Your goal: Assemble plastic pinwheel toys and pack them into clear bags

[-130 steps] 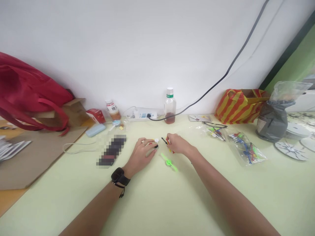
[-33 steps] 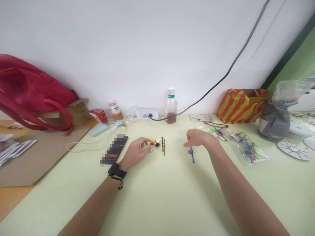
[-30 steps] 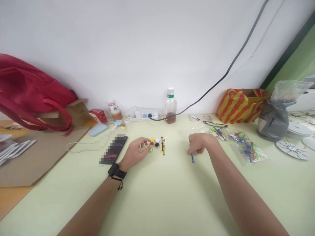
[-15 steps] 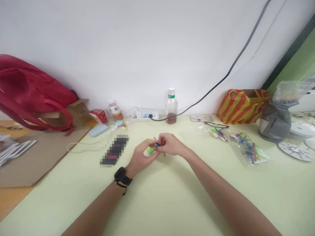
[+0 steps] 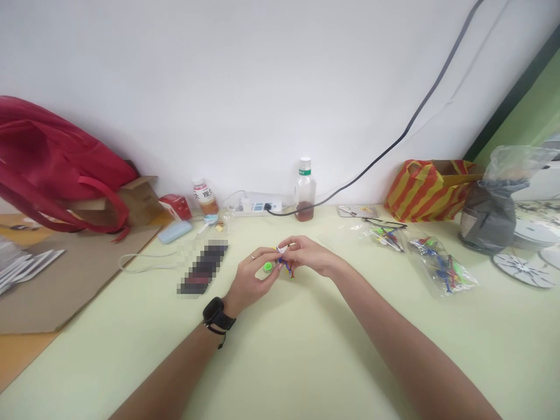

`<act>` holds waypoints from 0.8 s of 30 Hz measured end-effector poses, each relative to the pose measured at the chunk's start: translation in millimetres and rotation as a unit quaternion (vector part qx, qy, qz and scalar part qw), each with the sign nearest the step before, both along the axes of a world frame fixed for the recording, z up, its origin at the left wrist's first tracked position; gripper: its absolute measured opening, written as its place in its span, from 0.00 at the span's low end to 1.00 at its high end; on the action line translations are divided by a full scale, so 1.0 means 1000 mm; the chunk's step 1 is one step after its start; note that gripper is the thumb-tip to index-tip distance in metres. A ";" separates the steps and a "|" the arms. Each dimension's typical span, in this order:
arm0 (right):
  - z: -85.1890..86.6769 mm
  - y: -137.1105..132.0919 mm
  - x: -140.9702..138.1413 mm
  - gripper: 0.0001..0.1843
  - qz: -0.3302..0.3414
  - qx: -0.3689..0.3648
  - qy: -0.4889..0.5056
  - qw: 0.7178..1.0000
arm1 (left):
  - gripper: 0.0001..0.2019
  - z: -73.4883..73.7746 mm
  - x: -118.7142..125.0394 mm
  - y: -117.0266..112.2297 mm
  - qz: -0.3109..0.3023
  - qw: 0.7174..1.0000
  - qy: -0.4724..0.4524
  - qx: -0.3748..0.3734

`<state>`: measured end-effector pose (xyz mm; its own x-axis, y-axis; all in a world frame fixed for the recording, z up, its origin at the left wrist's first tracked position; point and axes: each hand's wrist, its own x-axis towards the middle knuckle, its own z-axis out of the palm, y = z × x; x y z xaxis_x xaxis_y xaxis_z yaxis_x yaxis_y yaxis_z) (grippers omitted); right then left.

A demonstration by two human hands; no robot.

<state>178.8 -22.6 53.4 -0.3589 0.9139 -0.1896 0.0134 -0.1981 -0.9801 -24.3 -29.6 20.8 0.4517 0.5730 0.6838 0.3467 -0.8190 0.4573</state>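
In the head view, the left hand [image 5: 254, 276] pinches a blue piece [image 5: 286, 266] in its fingers over the table [image 5: 280, 350], straight ahead at twelve o'clock. The right hand [image 5: 310, 256] is close by at two o'clock; I cannot tell what its fingers grip. A round green piece [image 5: 268, 266] sits at nine o'clock.

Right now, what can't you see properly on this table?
In the head view:
- Blue piece: partly hidden by the left hand and right hand, so I can't tell how each one grips it.
- Phone screen: covered by blurry squares.
- Little parts in the see-through bag: too small and jumbled to count.
- Red bag: cut off by the left edge.
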 end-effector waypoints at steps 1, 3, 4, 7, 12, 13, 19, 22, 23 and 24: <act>-0.001 0.001 0.000 0.18 -0.006 -0.001 0.004 1.000 | 0.11 0.000 0.000 0.000 0.000 1.000 0.004 0.002; -0.003 0.002 0.000 0.16 0.007 0.007 0.004 1.000 | 0.11 -0.001 -0.001 0.001 0.003 1.000 0.011 0.000; -0.003 0.002 -0.001 0.13 0.021 0.012 0.000 1.000 | 0.11 -0.001 -0.001 0.002 0.003 1.000 0.015 0.000; -0.004 0.003 -0.001 0.06 0.042 0.020 -0.027 0.999 | 0.11 -0.001 -0.002 0.002 -0.006 1.000 0.021 0.012; -0.002 0.002 0.001 0.03 0.062 0.027 -0.037 0.997 | 0.11 0.001 -0.003 0.000 -0.011 0.999 0.031 0.012; -0.001 0.001 0.001 0.02 0.070 0.032 -0.039 0.996 | 0.11 0.000 -0.002 -0.001 -0.012 0.999 0.034 0.009; -0.001 0.000 -0.001 0.07 0.047 0.113 -0.169 0.978 | 0.05 -0.006 0.000 -0.001 -0.010 1.000 0.026 -0.015; -0.008 0.009 0.010 0.04 -0.042 0.125 -0.299 0.945 | 0.05 -0.005 -0.003 0.000 -0.003 0.998 0.046 -0.039; -0.011 0.012 0.016 0.04 -0.062 0.120 -0.327 0.935 | 0.04 -0.004 -0.004 0.000 -0.003 0.997 0.067 -0.048; -0.015 0.016 0.022 0.06 -0.074 0.113 -0.345 0.929 | 0.03 -0.003 -0.006 0.000 -0.003 0.995 0.090 -0.053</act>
<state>200.4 -6.9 38.3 -0.0914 0.9879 -0.1253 0.6424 -0.0376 -0.7655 -29.9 -29.4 17.8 0.5652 0.6347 0.5270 0.4255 -0.7716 0.4728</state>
